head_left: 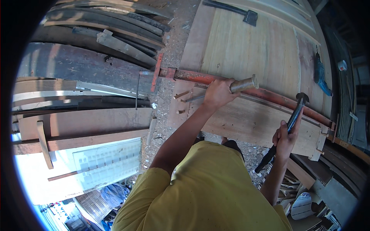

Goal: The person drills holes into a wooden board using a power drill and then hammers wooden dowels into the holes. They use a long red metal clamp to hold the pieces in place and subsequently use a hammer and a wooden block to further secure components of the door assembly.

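Note:
My left hand (219, 93) is closed around a chisel (243, 84). Its thick wooden handle points right and its narrow blade sticks out leftward, by two small wooden pegs (180, 95) at the panel's left end. My right hand (284, 139) grips a hammer (296, 115) by its dark handle, head up and away from the chisel. Beneath both hands lies a large wooden door panel (246, 46). A long red bar clamp (269, 96) runs across it, passing under or just beside my left hand; the exact contact is hidden.
On the panel's far side rests a mallet or axe-like tool with a dark head (250, 17). A blue power drill (320, 75) lies near its right edge. Boards (84, 61) are stacked at the left, above a glass-like sheet (108, 156). Timber offcuts (296, 192) fill the lower right.

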Demonstrator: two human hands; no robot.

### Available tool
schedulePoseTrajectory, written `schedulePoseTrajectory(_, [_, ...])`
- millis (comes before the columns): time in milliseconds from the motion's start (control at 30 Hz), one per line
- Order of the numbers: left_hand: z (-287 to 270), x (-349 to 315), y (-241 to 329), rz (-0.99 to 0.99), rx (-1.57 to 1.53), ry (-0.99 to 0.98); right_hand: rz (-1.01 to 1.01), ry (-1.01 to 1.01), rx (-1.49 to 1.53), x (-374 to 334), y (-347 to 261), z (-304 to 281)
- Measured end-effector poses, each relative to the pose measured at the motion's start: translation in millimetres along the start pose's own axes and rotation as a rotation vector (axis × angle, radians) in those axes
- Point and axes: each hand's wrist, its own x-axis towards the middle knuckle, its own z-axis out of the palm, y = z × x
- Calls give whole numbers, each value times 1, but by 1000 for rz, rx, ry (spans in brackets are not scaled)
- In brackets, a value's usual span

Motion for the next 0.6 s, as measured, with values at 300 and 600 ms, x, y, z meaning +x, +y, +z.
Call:
schedulePoseTrajectory(300, [3, 28, -4, -236, 80, 94, -153, 77, 26, 78, -28, 28])
schedulePoseTrajectory(600, [5, 29, -11, -250, 104, 88, 20, -312, -189, 99, -13, 35])
